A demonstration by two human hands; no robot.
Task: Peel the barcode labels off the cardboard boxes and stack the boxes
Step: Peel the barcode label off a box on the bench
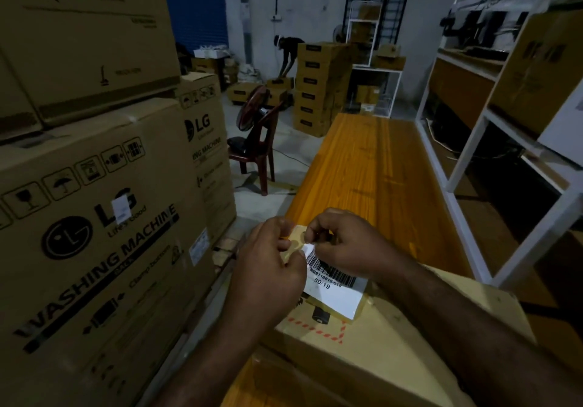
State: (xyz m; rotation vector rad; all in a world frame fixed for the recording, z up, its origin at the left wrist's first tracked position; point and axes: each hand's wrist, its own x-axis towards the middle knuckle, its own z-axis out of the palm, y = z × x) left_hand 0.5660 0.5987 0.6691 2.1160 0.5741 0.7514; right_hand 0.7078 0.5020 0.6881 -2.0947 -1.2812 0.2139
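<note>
I am at the start of the peel on this box (378, 353), which lies at the near end of the table (372, 170) right in front of me. There seems to be more cardboard under it, though I cannot tell if that is a second box. The white barcode label (334, 283) sits on the box's top face near its far corner. My right hand (344, 245) pinches the label's far corner between thumb and fingertips, and only that corner is lifted and curled. The rest, with the bars and the printed number, lies flat on the cardboard. My left hand (271, 264) is curled round the far corner of the box just beside the label and steadies it, I think, against the pull. So almost the whole strip is left to come off here, and this box is not stacked yet. To my left stand big washing-machine boxes (94, 217), and one carries a small white sticker (121, 208) that may also need peeling. Well beyond the table a stack (318, 88) of smaller boxes is already built, with a person (288, 53) bent over beside it. I judge the job far from finished.
</note>
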